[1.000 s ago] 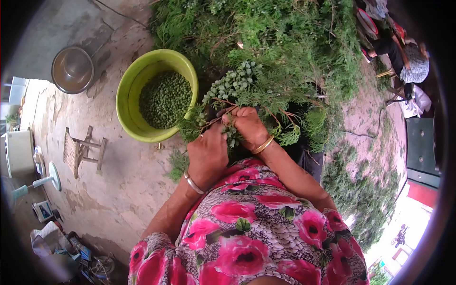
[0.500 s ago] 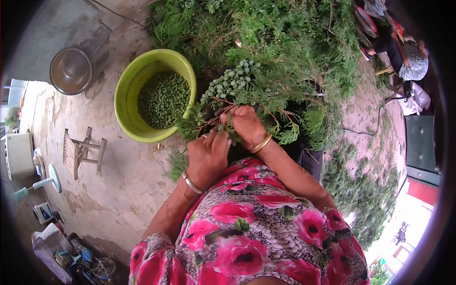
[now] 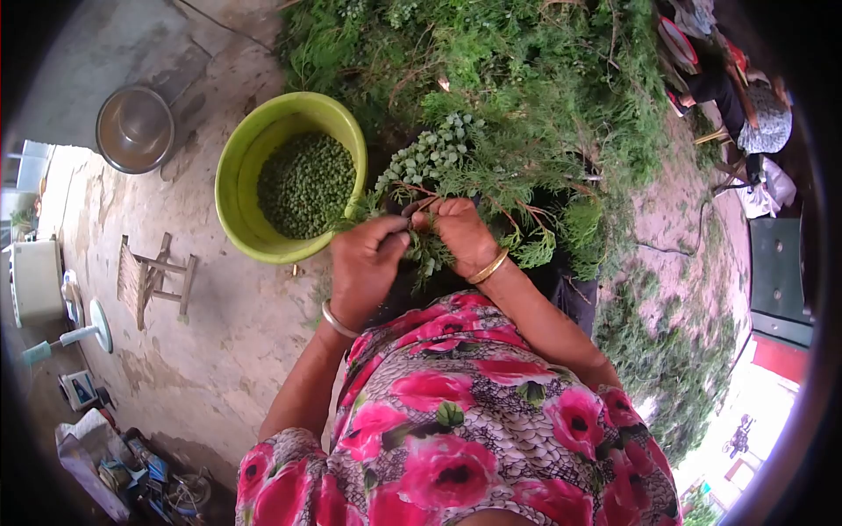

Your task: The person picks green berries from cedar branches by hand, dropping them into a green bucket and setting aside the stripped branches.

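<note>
My right hand (image 3: 463, 237), with a gold bangle at its wrist, is closed round the brown stem of a green conifer branch (image 3: 517, 180). A dense cluster of pale green cones (image 3: 434, 151) grows on that branch, just above my hands. Close beside it, my left hand (image 3: 367, 267) is pinched shut near the lower right rim of a yellow-green bucket (image 3: 230, 167). What its fingers hold is hidden. Many small round green cones (image 3: 307, 188) lie in the bucket.
A large heap of cut conifer branches (image 3: 509, 61) lies ahead. On the concrete at left are a metal basin (image 3: 136, 130) and a small wooden stool (image 3: 153, 276). Another person (image 3: 761, 110) sits at the far right. Loose greenery (image 3: 658, 342) litters the ground at right.
My left hand has shifted a little left, away from my right hand and toward the bucket, and its wrist has turned. My right hand has hardly moved and still grips the branch.
</note>
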The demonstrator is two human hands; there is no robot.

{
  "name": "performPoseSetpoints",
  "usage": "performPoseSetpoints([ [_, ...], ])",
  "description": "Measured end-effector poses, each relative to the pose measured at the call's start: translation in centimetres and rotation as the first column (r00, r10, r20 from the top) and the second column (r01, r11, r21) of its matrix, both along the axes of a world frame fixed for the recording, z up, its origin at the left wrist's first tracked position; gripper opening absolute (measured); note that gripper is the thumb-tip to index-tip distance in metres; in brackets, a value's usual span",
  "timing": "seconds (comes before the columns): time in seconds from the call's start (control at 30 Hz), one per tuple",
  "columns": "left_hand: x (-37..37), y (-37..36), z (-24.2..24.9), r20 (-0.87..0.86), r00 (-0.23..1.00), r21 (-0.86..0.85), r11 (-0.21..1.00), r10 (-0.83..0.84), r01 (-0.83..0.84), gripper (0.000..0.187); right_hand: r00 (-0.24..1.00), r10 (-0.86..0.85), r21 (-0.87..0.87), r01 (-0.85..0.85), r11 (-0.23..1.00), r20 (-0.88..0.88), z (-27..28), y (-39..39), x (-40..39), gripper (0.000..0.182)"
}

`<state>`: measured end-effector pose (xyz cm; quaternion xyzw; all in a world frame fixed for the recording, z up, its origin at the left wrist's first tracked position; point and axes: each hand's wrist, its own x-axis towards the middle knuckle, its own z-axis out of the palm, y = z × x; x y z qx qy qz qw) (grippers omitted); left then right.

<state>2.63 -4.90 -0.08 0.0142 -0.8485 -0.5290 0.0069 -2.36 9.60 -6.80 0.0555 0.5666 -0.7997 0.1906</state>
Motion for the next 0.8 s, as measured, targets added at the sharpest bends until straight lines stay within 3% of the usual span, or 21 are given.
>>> performPoseSetpoints([
  [0.03,0.0,0.1,-0.6,0.0,1.0,0.002,1.0,-0.007,0.007,0.016,1.0,-0.014,-0.051,0.015,0.999,0.009,0.2,0.0,0.1,0.029],
  [0.1,0.3,0.3,-1.9,-0.205,0.968,-0.206,0.973,-0.147,0.104,0.026,0.999,-0.026,-0.039,0.027,0.999,0.033,0.3,0.0,0.1,0.029],
  [0.13,0.5,0.4,-2.0,-0.124,0.981,-0.253,0.961,-0.146,0.111,0.03,0.998,-0.028,-0.031,0.03,0.999,0.052,0.3,-0.1,0.1,0.029],
  [0.23,0.3,0.4,-1.5,-0.057,0.988,-0.224,0.967,-0.141,0.125,0.029,0.999,0.022,-0.026,-0.021,0.999,0.026,-0.4,0.2,-0.2,0.028],
  [0.37,0.7,0.2,-2.3,-0.136,0.98,-0.224,0.968,-0.145,0.112,0.026,0.998,-0.016,-0.033,0.018,0.999,0.054,0.4,-0.2,0.0,0.027],
  [0.43,0.8,-0.6,-1.1,0.064,0.99,0.102,0.988,-0.124,0.117,0.022,0.996,-0.018,-0.088,0.026,0.996,0.092,-0.2,-0.3,0.0,0.024],
  [0.47,1.2,-1.1,-0.6,0.065,0.99,0.103,0.987,-0.128,0.121,0.022,0.995,-0.022,-0.087,0.03,0.996,0.092,-0.2,-0.2,0.0,0.024],
  [0.5,1.6,-1.7,0.0,0.247,0.961,0.473,0.881,-0.122,-0.01,0.019,0.991,0.002,-0.067,0.007,0.998,0.132,0.3,-0.2,-0.1,0.022],
  [0.53,1.9,-2.1,0.6,0.409,0.895,0.737,0.644,-0.18,-0.207,0.017,0.985,0.028,-0.05,-0.02,0.999,0.172,0.6,-0.3,-0.3,0.021],
  [0.57,2.0,-2.1,1.1,0.408,0.896,0.735,0.645,-0.175,-0.208,0.017,0.985,0.033,-0.053,-0.024,0.998,0.171,0.2,-0.2,-0.4,0.021],
  [0.63,2.2,-1.7,1.8,0.475,0.869,0.813,0.448,-0.14,-0.373,0.013,0.961,0.116,-0.391,-0.008,0.921,0.253,-2.1,0.5,-0.6,0.006],
  [0.67,2.4,-1.5,1.7,0.475,0.869,0.812,0.448,-0.137,-0.373,0.013,0.974,0.099,-0.529,0.023,0.848,0.202,-3.4,0.7,-0.5,0.01],
  [0.7,2.5,-1.3,1.3,0.497,0.864,0.81,0.4,-0.08,-0.428,0.012,0.974,0.1,-0.529,0.023,0.848,0.202,-4.0,0.6,-0.6,0.01],
  [0.77,3.0,-0.7,0.5,0.52,0.854,0.805,0.347,-0.025,-0.48,0.01,0.979,0.12,-0.287,-0.068,0.956,0.167,-5.0,0.5,-0.7,0.01],
  [0.8,3.3,-0.3,-0.1,0.518,0.852,0.695,0.539,0.083,-0.475,0.011,0.979,0.12,-0.286,-0.069,0.956,0.167,-3.7,0.6,-0.7,0.01],
])
